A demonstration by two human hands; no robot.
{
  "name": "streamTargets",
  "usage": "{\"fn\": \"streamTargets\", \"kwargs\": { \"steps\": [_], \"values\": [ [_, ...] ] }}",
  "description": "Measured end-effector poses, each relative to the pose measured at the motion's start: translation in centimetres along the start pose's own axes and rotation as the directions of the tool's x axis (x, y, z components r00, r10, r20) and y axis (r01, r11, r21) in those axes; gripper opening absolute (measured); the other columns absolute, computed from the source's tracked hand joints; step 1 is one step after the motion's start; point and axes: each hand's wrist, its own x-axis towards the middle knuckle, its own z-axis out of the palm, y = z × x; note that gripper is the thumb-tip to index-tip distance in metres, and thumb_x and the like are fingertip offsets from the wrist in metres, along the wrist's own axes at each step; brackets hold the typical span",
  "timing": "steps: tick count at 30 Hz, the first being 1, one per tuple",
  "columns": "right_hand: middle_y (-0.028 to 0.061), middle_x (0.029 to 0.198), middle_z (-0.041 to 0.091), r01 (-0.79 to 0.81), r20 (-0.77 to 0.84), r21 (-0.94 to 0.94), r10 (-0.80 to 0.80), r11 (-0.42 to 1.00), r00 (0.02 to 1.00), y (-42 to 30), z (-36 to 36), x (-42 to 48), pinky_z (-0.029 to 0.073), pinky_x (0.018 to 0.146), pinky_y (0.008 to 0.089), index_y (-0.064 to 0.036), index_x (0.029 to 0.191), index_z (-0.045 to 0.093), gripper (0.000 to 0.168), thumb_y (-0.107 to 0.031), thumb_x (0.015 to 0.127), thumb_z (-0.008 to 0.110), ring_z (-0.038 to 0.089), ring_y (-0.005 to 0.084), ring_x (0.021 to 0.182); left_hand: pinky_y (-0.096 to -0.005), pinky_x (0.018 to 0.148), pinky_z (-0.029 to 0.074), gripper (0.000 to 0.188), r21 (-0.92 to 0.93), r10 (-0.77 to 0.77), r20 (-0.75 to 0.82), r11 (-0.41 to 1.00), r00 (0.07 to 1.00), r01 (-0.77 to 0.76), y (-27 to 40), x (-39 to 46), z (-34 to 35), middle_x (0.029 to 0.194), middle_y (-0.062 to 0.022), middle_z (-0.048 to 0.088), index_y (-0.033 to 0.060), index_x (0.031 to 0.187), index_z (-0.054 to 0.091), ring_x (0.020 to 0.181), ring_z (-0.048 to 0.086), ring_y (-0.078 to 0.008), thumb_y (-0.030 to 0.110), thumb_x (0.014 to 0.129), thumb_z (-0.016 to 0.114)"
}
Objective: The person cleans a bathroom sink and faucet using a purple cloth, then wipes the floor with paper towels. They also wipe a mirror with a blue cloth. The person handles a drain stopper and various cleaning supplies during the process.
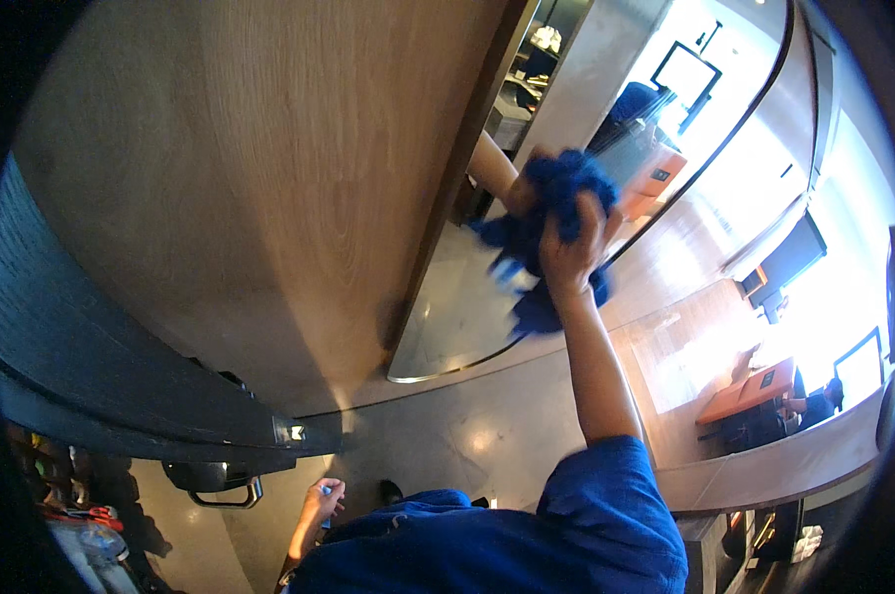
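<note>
My right hand (574,252) is raised and grips a bunched blue cloth (564,215) against a tall mirror (451,319) with a rounded lower corner. The cloth is blurred, and its loose ends hang below my fingers. The mirror reflects the cloth, a hand and a forearm, so where cloth ends and reflection begins is hard to tell. Low at my side, my left hand (321,503) has its fingers curled around a small pale-blue and white object (326,491). Most of that object is hidden by the fingers.
A wood-grain panel (306,148) borders the mirror on the left. At lower left is a dark cabinet-like piece (121,356), with a black metal handle (228,499) near it. Grey floor (455,416) lies below. Orange-and-black furniture (748,393) appears at right, within bright reflections.
</note>
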Motion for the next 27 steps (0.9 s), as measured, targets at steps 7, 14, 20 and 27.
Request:
{"fn": "streamTargets", "kwargs": {
  "steps": [7, 14, 20, 27],
  "values": [
    [0.0118, 0.101, 0.057, -0.79, -0.114, 0.14, 0.802, 0.598, 0.587, 10.7, -1.9, 7.1, 0.046, 0.083, 0.0354, -0.002, 0.104, 0.055, 0.033, -0.025, 0.081, 0.061, 0.056, 0.0251, 0.093, -0.0258, 0.04, 0.042, 0.032, -0.004, 0.015, -0.039, 1.0, 0.999, -0.015, 0.0, 0.0, 0.1, 0.075, -0.006, 0.061, 0.0041, 0.102, 0.056, 0.052, 0.058, -0.0136, 0.03, 0.084, 0.061],
    [0.0106, 0.098, 0.06, 0.305, 0.001, 0.237, -0.314, 0.922, 0.95, -1.3, 1.0, 11.1, 0.046, 0.082, 0.0358, -0.01, 0.106, 0.057, 0.042, -0.009, 0.066, 0.07, 0.056, 0.0262, 0.092, -0.0262, 0.044, 0.044, 0.035, 0.148, -0.069, 0.12, 0.988, 0.99, 0.051, 0.6, -1.1, 0.0, 0.077, -0.006, 0.062, 0.0069, 0.107, 0.054, 0.054, 0.059, -0.0139, 0.031, 0.083, 0.061],
    [0.0206, 0.1, 0.05, -0.755, -0.081, -0.052, 0.75, 0.654, 0.656, 13.1, -0.5, -3.1, 0.041, 0.081, 0.0424, 0.003, 0.107, 0.048, 0.041, -0.032, 0.086, 0.053, 0.051, 0.0347, 0.093, -0.0259, 0.042, 0.043, 0.029, -0.103, -0.042, -0.067, 0.994, 0.997, 0.035, -0.9, -2.6, -1.5, 0.077, -0.0061, 0.061, 0.0058, 0.105, 0.055, 0.052, 0.058, -0.0146, 0.027, 0.085, 0.059],
    [0.0055, 0.078, 0.063, -0.9, 0.705, -0.431, 0.646, 0.064, -0.292, -5.2, -14.8, -28.1, 0.048, 0.063, 0.028, -0.001, 0.093, 0.063, 0.032, -0.027, 0.076, 0.07, 0.058, 0.0135, 0.068, -0.0253, 0.045, 0.046, 0.031, -0.031, 0.016, -0.009, 0.999, 1.0, -0.016, -2.3, -3.6, -2.4, 0.079, -0.0057, 0.062, 0.0054, 0.103, 0.056, 0.055, 0.06, -0.0135, 0.029, 0.084, 0.061]
  ]
}}
